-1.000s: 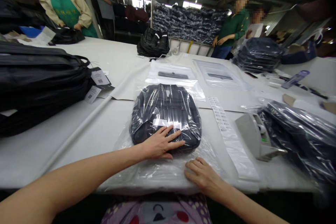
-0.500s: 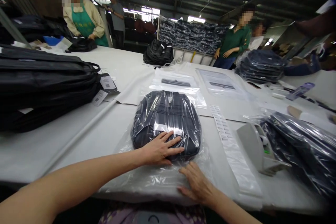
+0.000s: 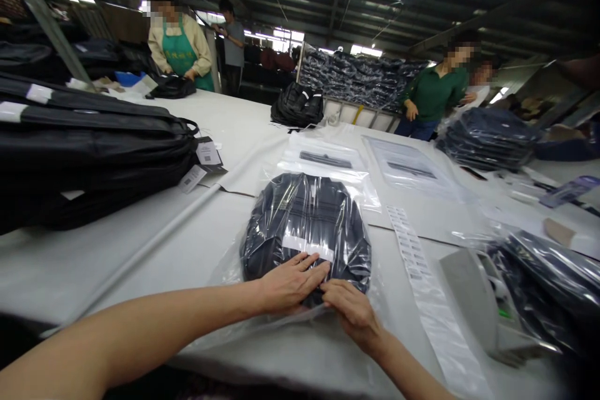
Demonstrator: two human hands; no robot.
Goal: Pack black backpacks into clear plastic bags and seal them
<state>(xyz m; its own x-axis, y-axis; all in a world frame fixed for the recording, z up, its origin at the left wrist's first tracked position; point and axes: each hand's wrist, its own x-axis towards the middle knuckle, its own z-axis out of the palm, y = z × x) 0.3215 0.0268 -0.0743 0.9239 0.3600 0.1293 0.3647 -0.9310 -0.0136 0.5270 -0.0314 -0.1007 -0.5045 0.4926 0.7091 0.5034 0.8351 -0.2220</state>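
A dark backpack [image 3: 309, 212] in a clear plastic bag lies on the white table [image 3: 197, 262], with a white label showing through the plastic. Pressed on the near part of the bag is my left hand [image 3: 290, 281], flat, its fingers extended. My right hand [image 3: 351, 312] is just to its right at the bag's near edge, fingers curled together on the plastic film, which appears pinched there. The fingertips of both hands almost meet.
Black backpacks [image 3: 94, 150] with tags fill the left. A label strip [image 3: 407, 244], a grey tape dispenser [image 3: 482, 300] and bagged goods [image 3: 548, 269] are on the right. Flat plastic bags [image 3: 323, 153] lie beyond. Several people stand farther back.
My right hand has moved up from below the bag to its near edge, and its fingers have closed on the plastic. The left hand's fingers are closer together. The view has shifted.
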